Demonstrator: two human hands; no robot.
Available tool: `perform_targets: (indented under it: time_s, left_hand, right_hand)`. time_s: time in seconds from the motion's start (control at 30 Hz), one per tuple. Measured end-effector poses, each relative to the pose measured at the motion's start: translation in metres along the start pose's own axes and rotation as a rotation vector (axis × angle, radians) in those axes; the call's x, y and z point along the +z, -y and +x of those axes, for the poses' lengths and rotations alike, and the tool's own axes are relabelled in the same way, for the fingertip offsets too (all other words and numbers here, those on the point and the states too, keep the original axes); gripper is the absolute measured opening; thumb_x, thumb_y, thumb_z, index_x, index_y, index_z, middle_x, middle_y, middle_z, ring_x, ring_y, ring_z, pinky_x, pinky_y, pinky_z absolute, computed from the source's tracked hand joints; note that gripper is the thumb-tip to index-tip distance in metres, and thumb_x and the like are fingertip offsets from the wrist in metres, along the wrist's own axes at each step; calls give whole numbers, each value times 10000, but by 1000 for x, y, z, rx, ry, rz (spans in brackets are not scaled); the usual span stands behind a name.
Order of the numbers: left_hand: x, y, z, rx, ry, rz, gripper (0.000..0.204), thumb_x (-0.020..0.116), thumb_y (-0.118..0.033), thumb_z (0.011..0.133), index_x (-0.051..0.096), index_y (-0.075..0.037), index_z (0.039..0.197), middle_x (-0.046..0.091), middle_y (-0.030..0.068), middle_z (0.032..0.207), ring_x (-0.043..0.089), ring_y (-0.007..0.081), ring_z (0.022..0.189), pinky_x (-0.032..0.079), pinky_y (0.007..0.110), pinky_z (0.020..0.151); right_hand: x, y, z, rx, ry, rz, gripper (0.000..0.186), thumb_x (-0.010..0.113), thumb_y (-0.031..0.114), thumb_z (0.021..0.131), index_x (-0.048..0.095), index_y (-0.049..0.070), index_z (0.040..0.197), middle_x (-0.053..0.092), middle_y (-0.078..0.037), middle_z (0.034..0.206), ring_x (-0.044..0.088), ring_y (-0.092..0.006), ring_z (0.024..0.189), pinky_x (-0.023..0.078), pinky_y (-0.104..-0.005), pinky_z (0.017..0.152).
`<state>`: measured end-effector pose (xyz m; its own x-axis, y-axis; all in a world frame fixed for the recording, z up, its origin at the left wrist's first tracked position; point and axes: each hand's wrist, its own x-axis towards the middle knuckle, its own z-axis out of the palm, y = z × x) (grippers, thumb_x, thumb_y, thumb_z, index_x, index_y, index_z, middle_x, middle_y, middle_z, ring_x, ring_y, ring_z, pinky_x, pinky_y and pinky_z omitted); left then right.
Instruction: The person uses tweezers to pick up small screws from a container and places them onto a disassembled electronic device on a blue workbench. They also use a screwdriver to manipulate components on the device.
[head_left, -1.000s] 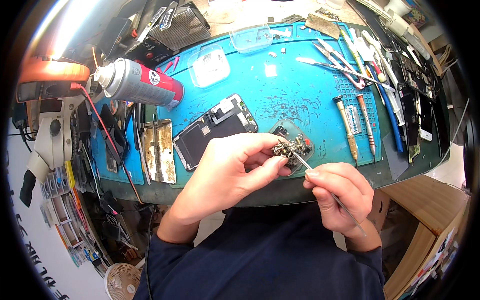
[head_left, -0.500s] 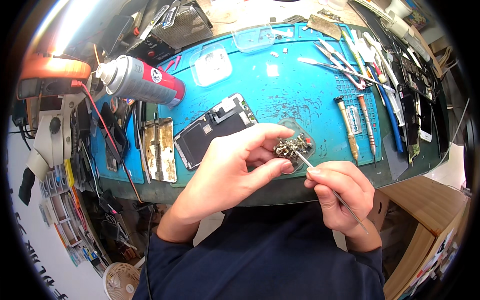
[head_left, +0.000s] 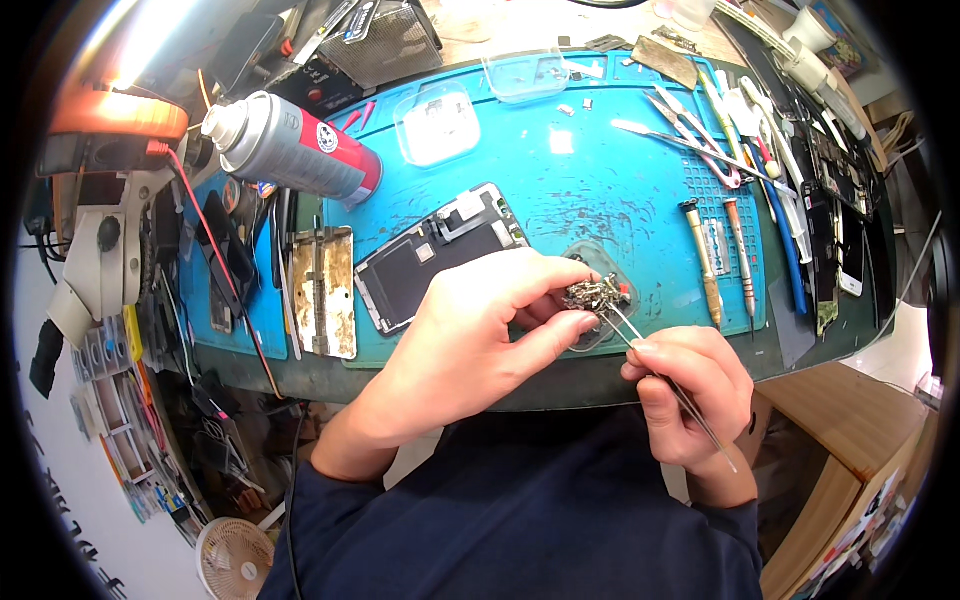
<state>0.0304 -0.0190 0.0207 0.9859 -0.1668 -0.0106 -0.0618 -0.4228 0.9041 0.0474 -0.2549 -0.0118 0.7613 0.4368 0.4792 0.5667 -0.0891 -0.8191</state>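
Note:
Between the thumb and fingers of my left hand (head_left: 480,325) is a tangled clump of small metal parts (head_left: 597,294), silvery and dark, too fine to tell apart. Just under it lies a small clear plastic tray (head_left: 622,265), partly hidden by the clump and my fingers. My right hand (head_left: 695,390) pinches a pair of slim metal tweezers (head_left: 626,326). Its tips touch the clump's lower right side, and its back end sticks out below my hand. Left of the clump, a phone screen assembly (head_left: 440,255) rests on the blue mat (head_left: 590,190), near my left hand.
A spray can (head_left: 290,150) stands at the left beside a stained metal fixture (head_left: 325,290). Clear boxes (head_left: 437,125) sit farther back. To the right lie screwdrivers (head_left: 740,260), scissors (head_left: 697,140) and several phone parts. A wooden cabinet (head_left: 850,420) is at lower right.
The view has shifted slightly, so the bench sits a little differently in it. Two prongs of the tweezers now show apart at the clump. Both hands keep their grips.

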Motion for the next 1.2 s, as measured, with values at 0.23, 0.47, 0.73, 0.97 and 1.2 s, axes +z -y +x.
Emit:
perform_targets:
  time_s: [0.23,0.47,0.73,0.97,1.2]
  left_hand:
    - [0,0,0,43,-11,58,318,827,-2,872,755,-12,1181,741,72,939,727,115,777,576,253,681]
    - [2,2,0,72,-18,53,302,838,4,858,755,-7,1148,743,80,941,729,134,773,595,266,697]
    - [0,0,2,78,-9,58,306,826,20,859,757,-8,1156,746,85,969,732,139,787,596,268,696]
    - [-1,1,1,85,-12,69,308,806,39,859,758,-9,1160,744,87,980,735,142,784,601,273,701]
    - [-1,3,1,110,-24,99,310,792,52,849,761,-28,1147,728,71,959,721,139,765,581,269,676]
  right_hand:
    - [4,-4,7,-92,40,-46,266,823,68,902,758,-3,1150,749,-138,985,727,-255,757,582,-334,638]
    - [6,-2,4,-37,35,-67,250,815,56,909,757,-4,1145,752,-138,980,731,-255,778,586,-334,650]
    - [4,-2,2,-24,26,-63,233,801,64,932,749,-10,1147,752,-145,964,731,-254,769,591,-334,658]
    - [4,-1,0,3,22,-57,211,790,68,947,747,-12,1138,756,-144,970,745,-258,792,605,-332,682]
    - [4,-1,0,9,15,-67,197,793,72,945,751,0,1124,757,-136,965,739,-251,775,597,-327,668]
